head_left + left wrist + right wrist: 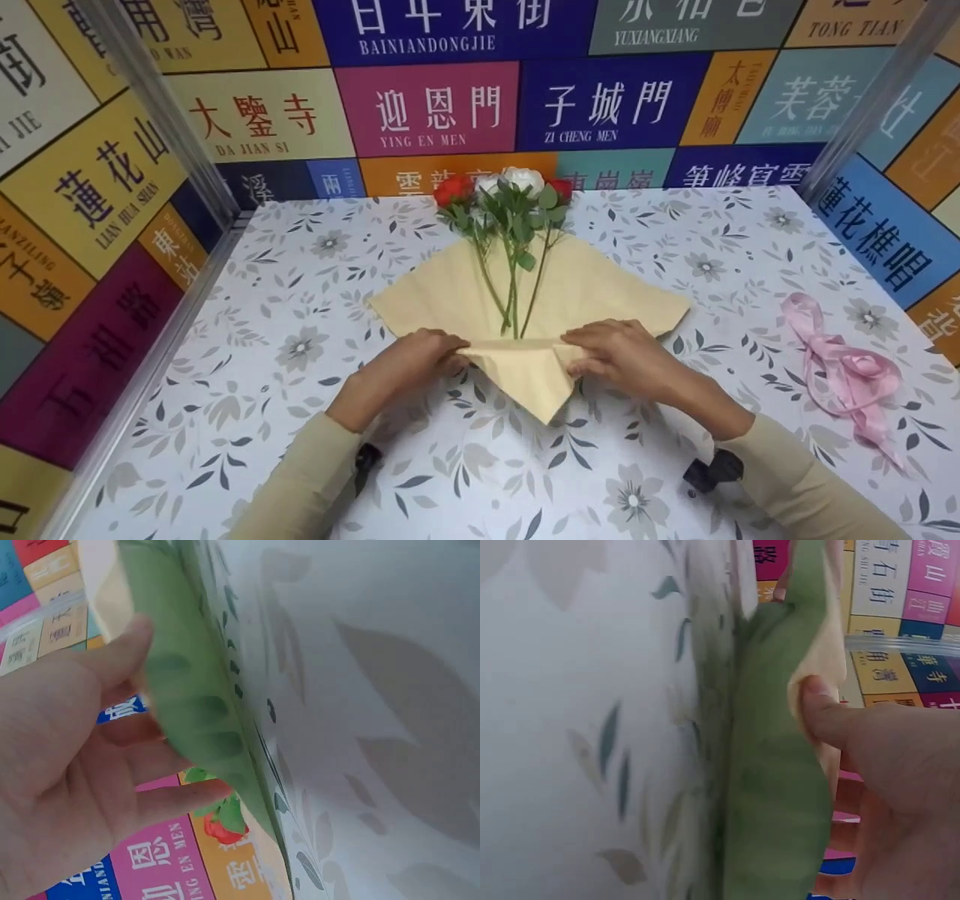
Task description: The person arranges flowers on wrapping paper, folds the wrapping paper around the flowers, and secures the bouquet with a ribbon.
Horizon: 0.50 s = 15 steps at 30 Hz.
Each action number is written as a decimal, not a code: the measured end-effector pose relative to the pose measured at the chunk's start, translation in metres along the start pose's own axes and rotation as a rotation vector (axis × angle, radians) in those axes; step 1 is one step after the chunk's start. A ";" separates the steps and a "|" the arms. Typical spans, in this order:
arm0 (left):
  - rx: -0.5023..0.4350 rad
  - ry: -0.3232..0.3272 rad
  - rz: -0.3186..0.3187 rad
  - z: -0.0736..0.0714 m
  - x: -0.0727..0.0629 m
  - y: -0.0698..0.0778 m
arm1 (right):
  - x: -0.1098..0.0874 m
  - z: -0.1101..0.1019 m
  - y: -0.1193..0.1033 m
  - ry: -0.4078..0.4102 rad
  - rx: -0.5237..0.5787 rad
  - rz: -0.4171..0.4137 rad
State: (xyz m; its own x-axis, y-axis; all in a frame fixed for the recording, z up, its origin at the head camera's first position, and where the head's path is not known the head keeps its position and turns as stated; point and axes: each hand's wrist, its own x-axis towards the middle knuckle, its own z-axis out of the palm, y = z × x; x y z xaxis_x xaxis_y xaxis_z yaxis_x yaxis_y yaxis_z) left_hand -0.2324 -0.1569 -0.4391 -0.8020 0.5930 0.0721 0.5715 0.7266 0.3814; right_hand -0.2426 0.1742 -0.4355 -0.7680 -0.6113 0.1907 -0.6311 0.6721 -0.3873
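Note:
A sheet of wrapping paper [431, 296], cream on top, lies spread like a fan, its near corner folded into a point. Red roses [452, 192] and white roses [523, 180] rest on it with blooms at the far edge, their green stems [514, 296] ending close to the fold. My left hand [421, 357] pinches the fold's left end; my right hand [621, 357] pinches its right end. Both wrist views show the paper's green underside [191, 690] lifted off the table, thumb on one side and fingers on the other. In the right wrist view the thumb [821, 701] presses the cream edge.
A pink ribbon [862, 375] lies in loose loops at the right of the floral-patterned tablecloth [300, 349]. Colourful panels with lettering [427, 109] stand behind the table and along both sides. Dark wrist devices [712, 471] sit under both sleeves.

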 end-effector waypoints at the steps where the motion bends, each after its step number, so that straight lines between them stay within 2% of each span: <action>1: -0.018 0.017 -0.012 -0.001 0.002 -0.001 | 0.001 -0.002 0.000 0.051 0.011 0.008; 4: -0.098 0.038 -0.072 -0.005 0.006 -0.004 | 0.005 -0.004 -0.002 0.275 0.046 -0.030; 7: -0.186 0.031 -0.143 -0.010 0.012 -0.007 | 0.011 -0.003 -0.005 0.535 0.020 -0.138; 9: -0.205 0.038 -0.176 -0.013 0.016 -0.008 | 0.015 -0.002 -0.010 0.668 -0.024 -0.206; 12: -0.201 0.064 -0.243 -0.018 0.025 -0.007 | 0.022 0.001 -0.021 0.761 -0.119 -0.307; 15: -0.161 0.118 -0.337 -0.022 0.035 -0.005 | 0.031 0.005 -0.029 0.723 -0.214 -0.387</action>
State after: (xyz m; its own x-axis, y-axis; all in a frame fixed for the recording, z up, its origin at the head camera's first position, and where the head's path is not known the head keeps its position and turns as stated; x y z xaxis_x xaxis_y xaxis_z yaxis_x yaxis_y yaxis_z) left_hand -0.2671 -0.1468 -0.4184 -0.9599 0.2797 0.0204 0.2458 0.8041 0.5413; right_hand -0.2475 0.1342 -0.4228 -0.3280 -0.4464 0.8325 -0.8150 0.5793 -0.0105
